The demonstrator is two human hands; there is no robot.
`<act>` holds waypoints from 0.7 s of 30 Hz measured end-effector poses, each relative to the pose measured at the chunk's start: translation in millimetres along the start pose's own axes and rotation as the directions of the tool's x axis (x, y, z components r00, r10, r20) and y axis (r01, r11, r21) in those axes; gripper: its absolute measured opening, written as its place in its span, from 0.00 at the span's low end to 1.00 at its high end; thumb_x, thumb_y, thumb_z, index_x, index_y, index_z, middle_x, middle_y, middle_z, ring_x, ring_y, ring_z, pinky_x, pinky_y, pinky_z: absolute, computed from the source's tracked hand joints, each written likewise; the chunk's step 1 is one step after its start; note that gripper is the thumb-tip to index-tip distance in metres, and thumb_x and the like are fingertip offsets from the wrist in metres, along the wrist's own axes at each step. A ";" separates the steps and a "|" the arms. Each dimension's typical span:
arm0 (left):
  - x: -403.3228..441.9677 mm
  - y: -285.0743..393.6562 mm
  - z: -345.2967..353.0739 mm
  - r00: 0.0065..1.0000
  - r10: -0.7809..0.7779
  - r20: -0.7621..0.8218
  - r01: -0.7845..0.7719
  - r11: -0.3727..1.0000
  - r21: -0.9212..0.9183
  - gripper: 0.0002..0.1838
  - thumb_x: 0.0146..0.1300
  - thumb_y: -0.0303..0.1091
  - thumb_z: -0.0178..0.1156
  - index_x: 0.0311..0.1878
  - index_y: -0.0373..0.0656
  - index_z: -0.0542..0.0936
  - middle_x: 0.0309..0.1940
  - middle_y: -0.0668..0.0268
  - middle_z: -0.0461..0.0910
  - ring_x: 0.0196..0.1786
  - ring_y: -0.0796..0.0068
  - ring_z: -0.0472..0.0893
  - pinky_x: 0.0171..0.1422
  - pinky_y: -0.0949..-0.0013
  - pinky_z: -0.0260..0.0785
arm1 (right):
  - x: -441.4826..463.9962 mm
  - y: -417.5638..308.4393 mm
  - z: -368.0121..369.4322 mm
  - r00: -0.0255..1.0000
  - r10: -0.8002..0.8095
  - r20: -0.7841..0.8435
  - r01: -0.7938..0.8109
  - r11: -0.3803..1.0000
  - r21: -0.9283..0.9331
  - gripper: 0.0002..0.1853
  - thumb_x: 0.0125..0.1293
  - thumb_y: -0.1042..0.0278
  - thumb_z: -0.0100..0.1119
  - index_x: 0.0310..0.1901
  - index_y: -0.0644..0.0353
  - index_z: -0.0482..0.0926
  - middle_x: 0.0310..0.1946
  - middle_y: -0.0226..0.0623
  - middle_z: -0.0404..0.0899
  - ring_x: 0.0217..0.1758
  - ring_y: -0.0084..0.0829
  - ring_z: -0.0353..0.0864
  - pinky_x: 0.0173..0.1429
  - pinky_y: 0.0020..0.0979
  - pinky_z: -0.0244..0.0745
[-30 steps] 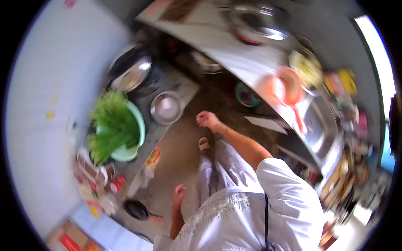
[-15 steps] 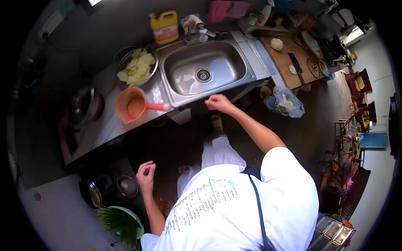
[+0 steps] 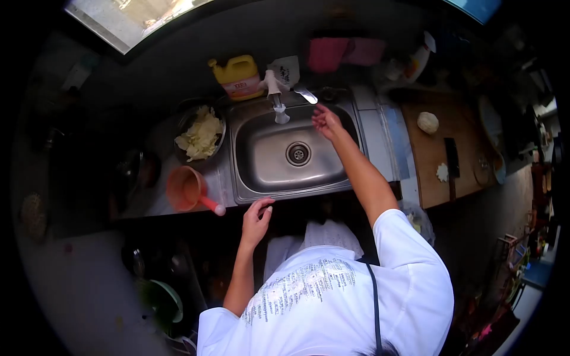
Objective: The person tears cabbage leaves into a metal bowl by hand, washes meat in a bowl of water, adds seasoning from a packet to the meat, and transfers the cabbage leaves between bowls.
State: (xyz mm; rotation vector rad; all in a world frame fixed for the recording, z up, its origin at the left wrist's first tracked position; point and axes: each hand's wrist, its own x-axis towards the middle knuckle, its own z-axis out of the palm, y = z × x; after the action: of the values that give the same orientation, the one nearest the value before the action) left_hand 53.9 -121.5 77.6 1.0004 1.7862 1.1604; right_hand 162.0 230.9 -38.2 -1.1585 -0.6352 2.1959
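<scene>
Above the right part of a steel sink [image 3: 249, 191], my right hand [image 3: 326, 122] reaches up with loosely bent fingers, holding nothing. Just beyond its fingertips is the shiny lever [image 3: 306, 94] of the tap [image 3: 275, 95], which has white wrapping on it; a small gap shows between hand and lever. My left hand [image 3: 257, 221] hovers at the front edge of the sink, fingers apart and without anything in them. Left of the sink, cut pale cabbage leaves [image 3: 200, 134] fill a metal bowl. An orange dipper [image 3: 185, 188] stands in front of that bowl.
A yellow jug [image 3: 238, 77] stands behind the sink. To the right, a wooden board [image 3: 420, 160] carries a pale round cabbage [image 3: 427, 123] and a dark-bladed knife [image 3: 452, 159]. Pink cloths [image 3: 328, 54] hang on the back wall. A plastic bag [image 3: 419, 222] is below the board.
My right hand has gone up over the sink towards the tap lever. My left hand has risen from low on the left to the sink's front edge. The view has shifted closer to the counter.
</scene>
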 end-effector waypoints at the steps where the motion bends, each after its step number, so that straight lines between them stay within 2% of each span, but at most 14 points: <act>1: 2.2 1.0 3.7 0.999 -0.030 -0.015 0.030 1.000 -0.005 0.11 0.59 0.25 0.52 0.45 0.36 0.76 0.48 0.61 0.74 0.47 0.74 0.76 0.52 0.74 0.67 | 5.8 -8.4 4.6 0.996 -0.044 0.077 0.042 0.999 0.022 0.32 0.49 0.84 0.47 0.59 0.50 0.65 0.48 0.32 0.68 0.35 0.24 0.71 0.42 0.31 0.71; 4: 15.0 -3.5 10.0 0.995 -0.093 -0.025 0.093 0.996 -0.008 0.10 0.60 0.26 0.53 0.45 0.37 0.76 0.45 0.62 0.76 0.45 0.76 0.76 0.51 0.76 0.67 | 10.7 -7.9 13.3 0.983 -0.087 0.164 0.065 0.989 0.136 0.31 0.50 0.82 0.48 0.59 0.48 0.65 0.49 0.33 0.69 0.33 0.24 0.71 0.43 0.31 0.71; 6: 27.7 -12.4 13.0 0.992 -0.122 -0.028 0.122 0.993 -0.009 0.10 0.60 0.28 0.54 0.45 0.37 0.76 0.44 0.63 0.77 0.44 0.77 0.77 0.50 0.76 0.67 | 0.1 15.5 19.0 0.985 -0.028 0.172 -0.013 0.973 0.231 0.27 0.52 0.81 0.49 0.56 0.51 0.68 0.43 0.33 0.71 0.34 0.24 0.72 0.43 0.30 0.72; 8: 41.0 -31.6 16.0 0.976 -0.217 -0.020 0.215 0.974 -0.068 0.10 0.61 0.31 0.55 0.43 0.38 0.78 0.41 0.65 0.79 0.43 0.79 0.77 0.49 0.77 0.66 | 7.9 58.7 23.1 0.974 0.173 0.145 -0.187 0.978 0.091 0.19 0.53 0.79 0.50 0.49 0.54 0.72 0.37 0.31 0.72 0.36 0.24 0.72 0.43 0.29 0.72; 10: 60.4 -43.4 16.0 0.980 -0.198 -0.012 0.196 0.977 -0.086 0.11 0.61 0.35 0.56 0.41 0.38 0.79 0.40 0.65 0.80 0.41 0.80 0.77 0.48 0.76 0.67 | 14.0 86.7 42.8 0.946 0.279 0.165 -0.283 0.959 -0.001 0.13 0.54 0.77 0.50 0.42 0.55 0.73 0.30 0.32 0.72 0.31 0.25 0.72 0.36 0.27 0.73; 11: 73.0 -40.3 15.4 0.968 -0.252 0.009 0.252 0.968 -0.012 0.12 0.62 0.36 0.55 0.40 0.38 0.80 0.40 0.65 0.80 0.40 0.80 0.77 0.48 0.77 0.66 | 24.2 94.2 50.9 0.947 0.275 0.169 -0.279 0.960 0.005 0.13 0.54 0.77 0.50 0.42 0.55 0.73 0.30 0.32 0.72 0.31 0.25 0.72 0.36 0.27 0.73; 13: 93.6 -32.2 8.3 0.912 -0.406 0.055 0.390 0.902 0.184 0.14 0.64 0.39 0.52 0.41 0.37 0.79 0.41 0.65 0.79 0.40 0.79 0.77 0.47 0.77 0.67 | 44.6 111.1 63.9 0.956 0.261 0.132 -0.278 0.951 0.136 0.07 0.55 0.75 0.48 0.35 0.54 0.74 0.20 0.28 0.69 0.21 0.22 0.69 0.23 0.23 0.66; 14: 102.8 -36.8 6.4 0.916 -0.398 0.052 0.382 0.904 0.191 0.14 0.64 0.39 0.52 0.41 0.37 0.79 0.41 0.65 0.79 0.40 0.79 0.77 0.47 0.77 0.67 | 60.0 115.1 63.2 0.958 0.252 0.139 -0.271 0.952 0.141 0.07 0.55 0.75 0.48 0.35 0.54 0.74 0.20 0.28 0.69 0.21 0.22 0.69 0.23 0.23 0.66; 16: 118.4 -49.4 7.9 0.888 -0.455 0.067 0.449 0.826 -0.342 0.15 0.65 0.38 0.49 0.44 0.36 0.76 0.43 0.63 0.77 0.41 0.77 0.76 0.47 0.77 0.69 | 83.8 124.2 54.1 0.837 0.197 0.510 -0.321 0.932 0.167 0.03 0.53 0.71 0.53 0.31 0.54 0.74 0.17 0.27 0.68 0.19 0.21 0.68 0.19 0.22 0.62; 17: 127.1 -52.2 7.4 0.870 -0.483 0.095 0.478 0.781 -0.402 0.13 0.66 0.35 0.47 0.47 0.38 0.73 0.43 0.63 0.76 0.42 0.74 0.76 0.49 0.75 0.70 | 89.7 129.0 55.5 0.863 0.125 0.489 -0.188 0.979 0.081 0.05 0.51 0.69 0.54 0.32 0.54 0.74 0.19 0.29 0.70 0.22 0.25 0.70 0.23 0.25 0.64; 18: 138.9 -55.1 8.4 0.870 -0.480 0.112 0.482 0.781 -0.398 0.13 0.66 0.35 0.47 0.47 0.38 0.73 0.43 0.63 0.76 0.42 0.74 0.76 0.49 0.75 0.70 | 93.9 134.7 55.4 0.896 0.023 0.443 0.025 0.994 -0.103 0.07 0.50 0.67 0.56 0.33 0.54 0.75 0.21 0.32 0.72 0.25 0.28 0.72 0.27 0.28 0.66; 19: 152.0 -61.8 12.0 0.826 -0.548 0.130 0.530 0.679 -0.508 0.13 0.65 0.34 0.47 0.48 0.38 0.72 0.44 0.61 0.76 0.44 0.73 0.76 0.50 0.73 0.70 | 85.8 131.6 58.7 0.916 -0.108 0.387 0.262 0.891 -0.372 0.10 0.49 0.65 0.58 0.34 0.54 0.75 0.23 0.35 0.74 0.28 0.32 0.75 0.31 0.31 0.68; 20: 165.9 -71.2 17.6 0.774 -0.613 0.161 0.568 0.558 -0.605 0.12 0.65 0.33 0.47 0.48 0.38 0.71 0.44 0.60 0.76 0.45 0.72 0.76 0.51 0.71 0.71 | 72.2 123.5 63.3 0.907 -0.238 0.347 0.413 0.663 -0.624 0.12 0.47 0.63 0.60 0.35 0.55 0.76 0.25 0.37 0.76 0.32 0.35 0.77 0.35 0.34 0.70; 21: 186.2 -89.6 22.2 0.752 -0.626 0.207 0.580 0.477 -0.661 0.11 0.64 0.32 0.48 0.46 0.38 0.73 0.43 0.59 0.76 0.46 0.70 0.76 0.50 0.70 0.72 | 57.1 110.7 67.6 0.883 -0.335 0.330 0.455 0.431 -0.779 0.14 0.46 0.61 0.61 0.36 0.55 0.76 0.27 0.40 0.78 0.35 0.38 0.79 0.39 0.37 0.72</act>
State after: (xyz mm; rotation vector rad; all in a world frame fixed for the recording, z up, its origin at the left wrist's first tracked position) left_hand -18.1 28.7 -46.7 -0.1523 1.3426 1.2197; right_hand 49.2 179.6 -107.1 -1.0989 -1.9826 1.4988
